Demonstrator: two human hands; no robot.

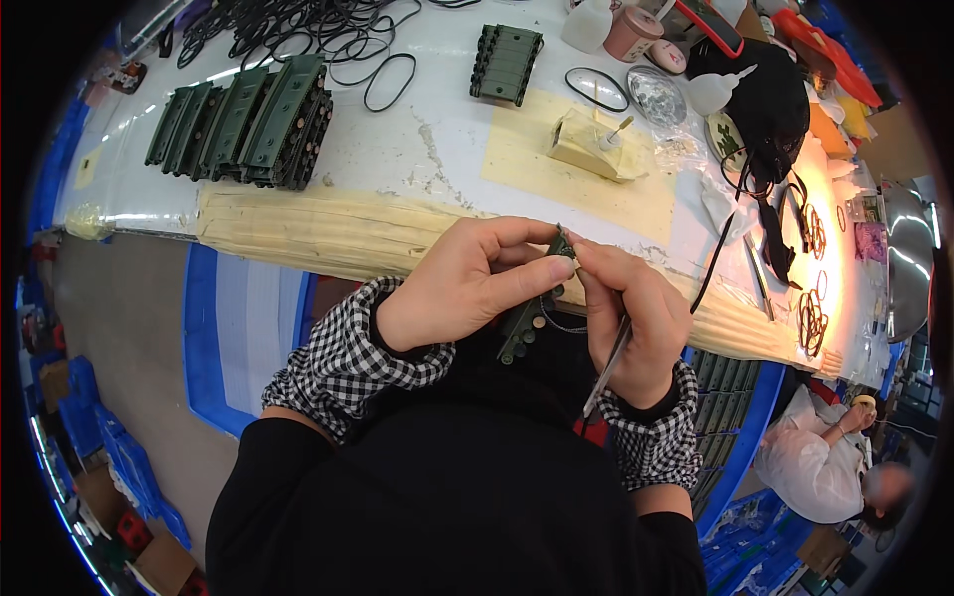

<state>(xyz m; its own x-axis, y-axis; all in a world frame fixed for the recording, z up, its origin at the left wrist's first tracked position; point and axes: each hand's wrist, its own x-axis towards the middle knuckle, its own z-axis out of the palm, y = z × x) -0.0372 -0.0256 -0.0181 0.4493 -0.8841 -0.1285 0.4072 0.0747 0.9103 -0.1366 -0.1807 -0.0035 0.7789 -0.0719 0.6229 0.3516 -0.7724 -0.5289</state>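
My left hand (452, 283) and my right hand (636, 313) meet just past the table's front edge. Between their fingertips is a dark green toy vehicle chassis (520, 333) with small wheels along its side, tilted and partly hidden by the fingers. My left thumb and forefinger pinch its upper end, and my right fingertips press on that same end. A thin dark band (564, 327) hangs in a curve beside the wheels. Tucked in my right palm is a slim metal tool (608, 368), pointing down toward me; its kind is unclear.
Several green chassis (283, 124) stand in a row at the left, and another chassis (506, 65) lies farther back. Black rubber loops (298, 25) pile up behind. A yellowish block (596, 147) holds a small stick. A blue crate (204, 343) is below left; a co-worker (815, 452) sits right.
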